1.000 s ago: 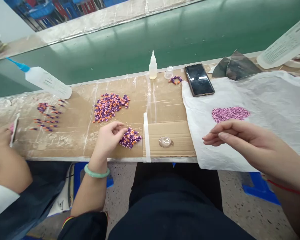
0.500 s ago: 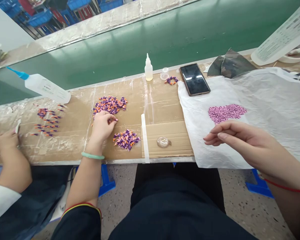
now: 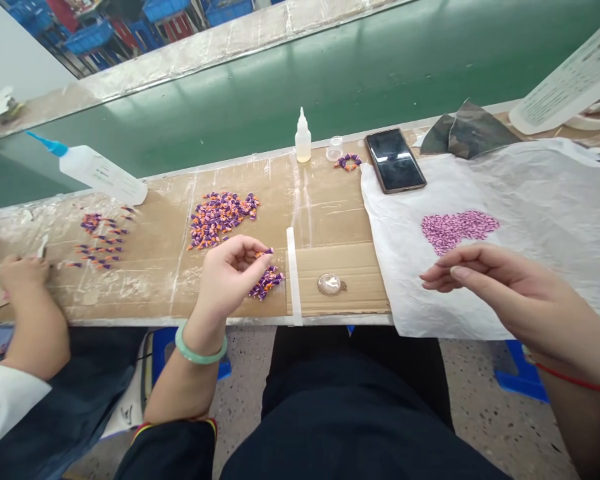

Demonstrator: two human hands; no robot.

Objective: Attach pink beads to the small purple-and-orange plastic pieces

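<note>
My left hand (image 3: 230, 275), with a green bracelet at the wrist, hovers over a small pile of purple and orange pieces (image 3: 270, 280) near the table's front edge. Its fingers are curled and pinch one small piece at the tips. A larger pile of the same pieces (image 3: 221, 215) lies just beyond it. My right hand (image 3: 490, 287) hangs above the front of a white sheet (image 3: 540, 193), thumb pressed to the fingers; what it holds is too small to see. A heap of pink pieces (image 3: 457, 227) lies on the sheet just beyond it.
On the cardboard-topped table (image 3: 330, 207) are a white strip (image 3: 293, 273), a clear blob (image 3: 330, 284), a small glue bottle (image 3: 303, 137), a clear cup (image 3: 335, 148), a ring of pieces (image 3: 348, 161) and a phone (image 3: 395, 160). A co-worker's hand (image 3: 23, 277) works at far left by laid-out pieces (image 3: 97, 240) and a blue-tipped bottle (image 3: 97, 173). A green belt (image 3: 280, 80) runs behind.
My left hand reached to the larger pile, then came back over the small pile with a piece pinched in its fingers. My right hand has barely moved.
</note>
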